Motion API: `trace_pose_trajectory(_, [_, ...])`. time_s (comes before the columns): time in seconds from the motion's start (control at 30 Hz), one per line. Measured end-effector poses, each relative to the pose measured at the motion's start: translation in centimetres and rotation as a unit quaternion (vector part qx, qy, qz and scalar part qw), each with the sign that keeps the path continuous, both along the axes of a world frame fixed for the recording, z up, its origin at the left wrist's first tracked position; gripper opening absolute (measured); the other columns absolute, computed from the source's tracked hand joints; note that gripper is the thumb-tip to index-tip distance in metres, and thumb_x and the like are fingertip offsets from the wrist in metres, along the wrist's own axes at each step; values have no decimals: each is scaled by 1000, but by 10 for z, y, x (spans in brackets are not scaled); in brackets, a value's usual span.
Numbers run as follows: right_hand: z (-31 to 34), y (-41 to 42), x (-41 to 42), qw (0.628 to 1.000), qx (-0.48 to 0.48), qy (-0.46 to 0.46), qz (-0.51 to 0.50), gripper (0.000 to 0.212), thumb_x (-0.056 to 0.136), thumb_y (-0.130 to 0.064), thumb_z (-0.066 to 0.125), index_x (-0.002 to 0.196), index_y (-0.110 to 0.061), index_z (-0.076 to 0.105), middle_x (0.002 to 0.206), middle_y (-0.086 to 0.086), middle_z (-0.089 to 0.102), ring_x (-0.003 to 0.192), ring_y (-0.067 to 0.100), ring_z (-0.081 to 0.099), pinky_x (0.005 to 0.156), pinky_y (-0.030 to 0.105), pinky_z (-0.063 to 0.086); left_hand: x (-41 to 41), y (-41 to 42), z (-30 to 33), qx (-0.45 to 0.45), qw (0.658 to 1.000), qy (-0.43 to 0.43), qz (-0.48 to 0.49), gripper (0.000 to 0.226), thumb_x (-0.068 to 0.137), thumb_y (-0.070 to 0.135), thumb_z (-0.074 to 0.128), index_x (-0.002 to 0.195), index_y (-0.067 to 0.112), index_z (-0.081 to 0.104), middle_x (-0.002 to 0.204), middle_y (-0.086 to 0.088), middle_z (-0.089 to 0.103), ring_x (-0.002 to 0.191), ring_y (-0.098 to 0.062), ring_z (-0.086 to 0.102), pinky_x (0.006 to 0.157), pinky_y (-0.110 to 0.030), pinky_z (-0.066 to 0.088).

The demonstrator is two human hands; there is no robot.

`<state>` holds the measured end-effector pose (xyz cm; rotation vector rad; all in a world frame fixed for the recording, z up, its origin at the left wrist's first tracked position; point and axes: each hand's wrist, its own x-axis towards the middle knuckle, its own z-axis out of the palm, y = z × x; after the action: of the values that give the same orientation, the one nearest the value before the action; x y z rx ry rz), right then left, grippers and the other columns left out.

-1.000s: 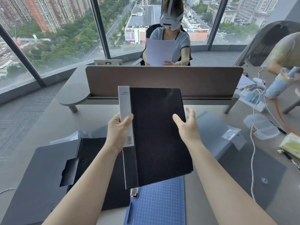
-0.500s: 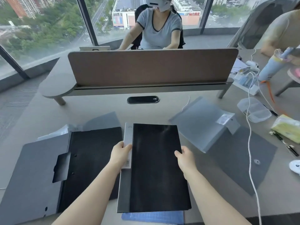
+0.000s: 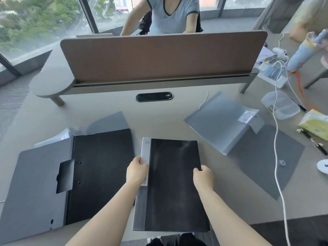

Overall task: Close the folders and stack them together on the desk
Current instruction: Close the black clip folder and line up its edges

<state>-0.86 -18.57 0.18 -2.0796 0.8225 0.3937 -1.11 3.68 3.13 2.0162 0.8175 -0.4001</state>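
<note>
closed black folder (image 3: 174, 183) flat at desk's near edge, open black-grey folder (image 3: 71, 178) left, grey folders (image 3: 220, 119) right

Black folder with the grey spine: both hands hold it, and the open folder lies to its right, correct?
Not quite. The head view shows both hands, left and right, holding the black folder, but the open folder lies to its left.

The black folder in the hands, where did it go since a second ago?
The black folder came down from mid-air to lie flat on the desk. The right hand, open before, now grips its right edge; the left hand still holds the spine. The open folder stayed put.
</note>
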Motion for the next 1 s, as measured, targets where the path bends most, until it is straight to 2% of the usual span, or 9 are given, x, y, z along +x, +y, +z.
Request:
trace_pose_trajectory(0.07, [2,0,1,1000,3,-2,-7,26,85,-6,46,61,-13,39,61,3,46,51,21,38,48,29,29,0,-2,3,6,1000,6,5,26,86,10,49,110,13,58,101,2,63,84,-22,55,66,-32,41])
trace_pose_trajectory(0.13, [5,0,3,1000,2,5,-12,29,82,-2,45,58,-14,34,57,1,40,48,20,33,46,28,25,0,-4,4,17,1000,13,3,42,89,11,49,130,14,54,112,1,59,92,-22,52,74,-29,37])
trace_pose_trajectory(0.2, [6,0,6,1000,5,13,-11,31,79,2,44,56,-13,31,56,1,35,47,20,29,44,27,21,-1,-6,4,27,999,23,3,50,89,14,49,139,15,47,125,-3,60,96,-25,53,77,-29,37])
trace_pose_trajectory(0.37, [3,1,10,999,-5,40,-19,32,75,4,44,53,-14,31,55,1,34,49,22,30,44,24,21,-3,-11,1,26,999,35,18,49,87,18,50,136,18,46,103,-2,59,92,-29,62,71,-31,43])
trace_pose_trajectory(0.47, [0,2,13,998,-18,57,-21,28,76,2,45,55,-13,36,58,3,39,57,26,39,45,25,27,-1,-10,1,23,998,47,23,49,88,20,50,137,18,45,103,-2,59,91,-28,61,66,-30,41])
trace_pose_trajectory(0.6, [0,0,16,998,-4,55,-24,25,77,4,42,57,-11,37,59,4,40,51,23,35,46,25,29,0,-5,0,21,998,51,24,49,88,17,49,137,19,47,106,-3,60,92,-27,59,73,-31,41])
trace_pose_trajectory(0.8, [7,-10,33,999,-15,38,-6,27,73,7,39,55,-13,35,57,2,37,50,22,32,47,26,27,0,-10,-5,21,999,30,14,52,88,12,44,139,22,47,121,-5,64,95,-26,61,75,-31,44])
trace_pose_trajectory(0.93, [10,-19,52,999,-33,22,14,25,73,7,38,54,-10,43,63,8,48,58,27,42,54,29,36,7,-18,-7,18,1000,14,8,53,92,11,42,143,24,44,107,2,57,84,-20,59,68,-29,45])
trace_pose_trajectory(1.0, [11,-22,60,999,-40,18,25,26,74,7,38,54,-9,45,64,9,50,57,28,43,53,28,36,13,-20,-7,14,1000,10,8,53,93,13,42,144,25,42,105,2,57,85,-21,60,71,-31,48])
